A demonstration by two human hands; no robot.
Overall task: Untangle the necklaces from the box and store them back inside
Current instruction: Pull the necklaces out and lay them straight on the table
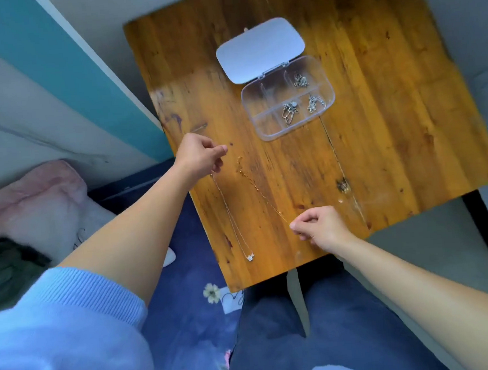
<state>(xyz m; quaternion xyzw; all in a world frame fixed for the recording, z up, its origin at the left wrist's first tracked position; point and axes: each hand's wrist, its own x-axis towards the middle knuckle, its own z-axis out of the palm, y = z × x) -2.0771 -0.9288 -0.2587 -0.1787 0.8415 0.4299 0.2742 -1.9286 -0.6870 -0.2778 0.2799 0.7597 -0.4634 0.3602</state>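
Left hand (198, 153) pinches the silver chain (230, 215), right hand (322, 225) pinches the gold chain (262, 195), both stretched across the tabletop (392, 114) below the open box (288, 96). Pull unevenly and the 2 could snag again, or a fine link could slip free.

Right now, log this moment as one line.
left hand: pinching silver necklace | right hand: pinching gold necklace | box: open | chains apart on table

The wooden bench (377, 116) is bare at centre right, but the clear plastic compartment box (288, 97) (lid open) blocks upper centre, and two thin chains (262, 195) cross lower left.
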